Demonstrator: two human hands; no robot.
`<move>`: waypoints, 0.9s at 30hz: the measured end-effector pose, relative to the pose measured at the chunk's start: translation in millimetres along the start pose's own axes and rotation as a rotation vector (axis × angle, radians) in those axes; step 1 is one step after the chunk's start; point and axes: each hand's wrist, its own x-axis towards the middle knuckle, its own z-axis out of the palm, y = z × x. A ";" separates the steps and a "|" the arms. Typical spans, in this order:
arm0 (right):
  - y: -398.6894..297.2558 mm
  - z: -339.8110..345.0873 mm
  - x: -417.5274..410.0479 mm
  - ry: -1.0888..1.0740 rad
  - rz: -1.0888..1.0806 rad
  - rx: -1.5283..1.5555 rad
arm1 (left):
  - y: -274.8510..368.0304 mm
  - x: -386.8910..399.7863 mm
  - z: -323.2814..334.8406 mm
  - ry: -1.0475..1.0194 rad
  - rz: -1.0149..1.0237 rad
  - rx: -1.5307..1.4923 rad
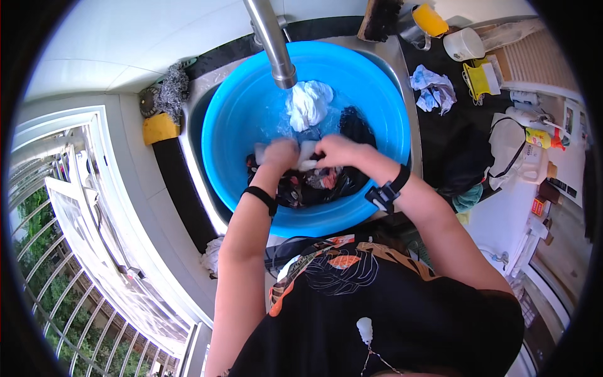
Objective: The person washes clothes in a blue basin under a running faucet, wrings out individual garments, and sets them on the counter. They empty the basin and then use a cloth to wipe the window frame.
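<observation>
A large blue plastic basin [231, 184] sits in a steel sink [412, 141], under a metal faucet [282, 70]. Inside it, dark patterned clothes [301, 188] lie wet towards the near side, and a bunched white cloth [308, 103] is right below the spout in rippling water. My left hand [281, 154] and my right hand [339, 151] are close together over the dark clothes, both closed on a whitish wet cloth [307, 153] that stretches between them. The left hand is blurred. Part of the whitish cloth is hidden by the fingers.
Left of the sink are a yellow sponge [161, 128] and a steel-wool scourer [173, 89]. A brush [380, 21], a metal mug [414, 33], a white cup [464, 44] and a crumpled bluish-white cloth [432, 89] stand or lie behind and right. A barred window is at left.
</observation>
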 end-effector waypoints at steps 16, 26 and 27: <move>4.3 -43.4 30.9 0.290 0.120 -0.101 | 5.6 -5.9 -24.4 0.400 -0.315 -0.410; -6.9 -121.5 -4.6 0.740 -0.124 0.615 | -54.3 -1.1 -28.0 0.184 -0.228 -1.737; 5.8 -119.9 3.0 0.671 0.049 0.341 | -68.0 -4.7 -29.6 0.197 -0.256 -2.019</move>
